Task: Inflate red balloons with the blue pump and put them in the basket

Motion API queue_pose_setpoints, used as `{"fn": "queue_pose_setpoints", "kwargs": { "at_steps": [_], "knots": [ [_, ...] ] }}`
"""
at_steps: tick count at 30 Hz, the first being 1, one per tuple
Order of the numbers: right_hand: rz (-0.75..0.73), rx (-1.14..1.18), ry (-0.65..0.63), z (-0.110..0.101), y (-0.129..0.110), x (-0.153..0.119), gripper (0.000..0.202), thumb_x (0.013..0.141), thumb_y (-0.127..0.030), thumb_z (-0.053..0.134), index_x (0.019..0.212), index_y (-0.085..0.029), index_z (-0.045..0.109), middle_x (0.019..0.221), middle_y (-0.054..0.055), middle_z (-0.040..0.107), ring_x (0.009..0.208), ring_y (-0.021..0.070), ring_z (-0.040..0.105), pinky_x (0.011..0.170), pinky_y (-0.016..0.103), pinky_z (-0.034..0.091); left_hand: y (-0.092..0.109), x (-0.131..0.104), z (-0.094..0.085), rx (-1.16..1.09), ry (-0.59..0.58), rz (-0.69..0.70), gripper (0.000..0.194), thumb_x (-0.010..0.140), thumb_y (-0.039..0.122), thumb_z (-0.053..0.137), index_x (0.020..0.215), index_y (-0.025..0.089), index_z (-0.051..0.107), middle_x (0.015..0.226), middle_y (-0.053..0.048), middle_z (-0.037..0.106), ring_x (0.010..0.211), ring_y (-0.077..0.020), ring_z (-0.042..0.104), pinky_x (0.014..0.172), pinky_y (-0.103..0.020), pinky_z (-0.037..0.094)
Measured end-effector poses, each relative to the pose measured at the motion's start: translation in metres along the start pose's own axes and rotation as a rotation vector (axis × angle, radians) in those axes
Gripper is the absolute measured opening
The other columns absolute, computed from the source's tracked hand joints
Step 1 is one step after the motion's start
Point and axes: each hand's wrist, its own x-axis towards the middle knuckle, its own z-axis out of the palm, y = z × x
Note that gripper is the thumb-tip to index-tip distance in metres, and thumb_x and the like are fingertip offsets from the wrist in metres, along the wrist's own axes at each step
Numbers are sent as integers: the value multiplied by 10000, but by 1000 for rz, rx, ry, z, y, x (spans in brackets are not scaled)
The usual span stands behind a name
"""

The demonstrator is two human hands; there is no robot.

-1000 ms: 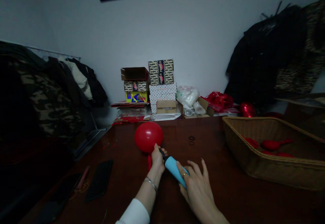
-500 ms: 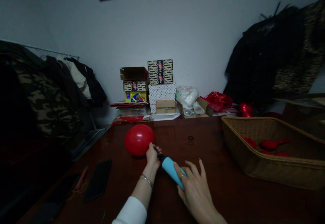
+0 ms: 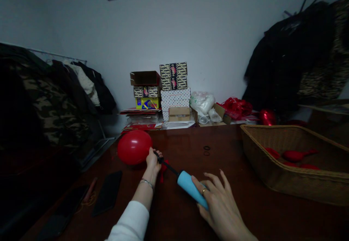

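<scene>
A round red balloon (image 3: 134, 147) is inflated above the table's left half. Its neck is pinched in my left hand (image 3: 153, 159), together with the black nozzle end of a hand pump (image 3: 191, 188). The pump's black rod shows between that nozzle end and the light blue barrel. My right hand (image 3: 218, 201), with a ring on one finger, grips the blue barrel between thumb and index finger, while its other fingers are spread. Something small and red (image 3: 163, 170) lies just beside my left hand.
A wicker basket (image 3: 294, 175) with several red balloons is at the right. Dark flat objects (image 3: 107, 192) lie at the left, near thin rings and a pinkish stick. Two small rings (image 3: 207, 148) lie mid-table. Stacked boxes (image 3: 174, 99) stand behind the table.
My left hand and the balloon have moved left, while my right hand has shifted slightly right with the blue barrel. The pump's black rod is now drawn out. The small red piece has come into view.
</scene>
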Motion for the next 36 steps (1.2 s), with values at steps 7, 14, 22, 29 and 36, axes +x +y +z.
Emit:
{"fn": "queue_pose_setpoints", "kwargs": {
  "at_steps": [7, 14, 22, 29, 36],
  "knots": [
    [51, -77, -45, 9, -8, 5, 623, 720, -186, 548, 1324, -296, 450, 1083, 27, 635, 1191, 259, 435, 1098, 519, 19, -36, -18, -7, 41, -25, -15, 277, 910, 341, 445, 685, 187, 398, 485, 59, 395, 356, -64, 386, 367, -163, 302],
    [76, -112, -2, 26, -6, 8, 614, 722, -182, 551, 1320, -279, 455, 1080, 32, 635, 1176, 251, 449, 1096, 511, 28, -70, -46, -1, 64, -51, -67, 293, 865, 401, 518, 696, 190, 404, 484, 64, 401, 357, -67, 391, 372, -173, 310],
    [71, -101, 29, 31, -4, 8, 603, 723, -179, 549, 1313, -270, 463, 1052, 25, 642, 1160, 254, 456, 1092, 522, 12, -68, -50, -1, 74, -46, -78, 246, 890, 300, 478, 682, 183, 418, 486, 40, 451, 377, -83, 441, 405, -190, 367],
    [62, -101, 30, 31, -3, 8, 610, 726, -176, 551, 1318, -281, 453, 1058, 24, 643, 1158, 253, 455, 1091, 525, 9, -68, -42, -3, 38, 21, -100, 213, 869, 237, 481, 669, 179, 437, 511, 19, 488, 409, -101, 495, 432, -210, 418],
    [40, -107, 40, 35, 0, 6, 611, 735, -195, 553, 1329, -282, 438, 1057, 23, 638, 1160, 252, 451, 1090, 525, 5, -67, -37, -2, 33, 38, -83, 198, 839, 169, 476, 643, 171, 448, 504, 17, 491, 418, -100, 504, 429, -205, 421]
  ]
}}
